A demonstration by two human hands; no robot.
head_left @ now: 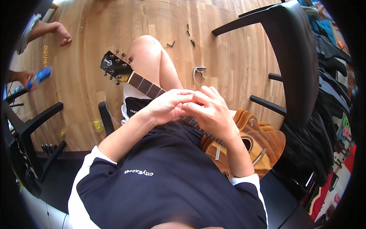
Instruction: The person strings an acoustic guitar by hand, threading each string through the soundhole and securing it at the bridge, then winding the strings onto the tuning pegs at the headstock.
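Observation:
An acoustic guitar lies across my lap, its wood-grained body [272, 139] to the right and its dark headstock [114, 68] to the upper left. No strings can be made out over its neck [146, 86]. Above the neck, my left hand [167, 108] and my right hand [211, 112] meet, fingertips bent and pressed together. Whatever they pinch, if anything, is hidden by the fingers. On the wooden floor ahead rests a silver capo [199, 72]. Farther off lie small black pins [192, 42] and a thin, loosely looped string [186, 17].
A black chair [289, 57] stands at the right, with dark bags [312, 141] beside it. Another black chair [36, 122] is at the left. Another person's bare foot [62, 34] and a hand with a blue can [40, 77] show at the upper left. Yellow scraps [98, 126] lie on the floor.

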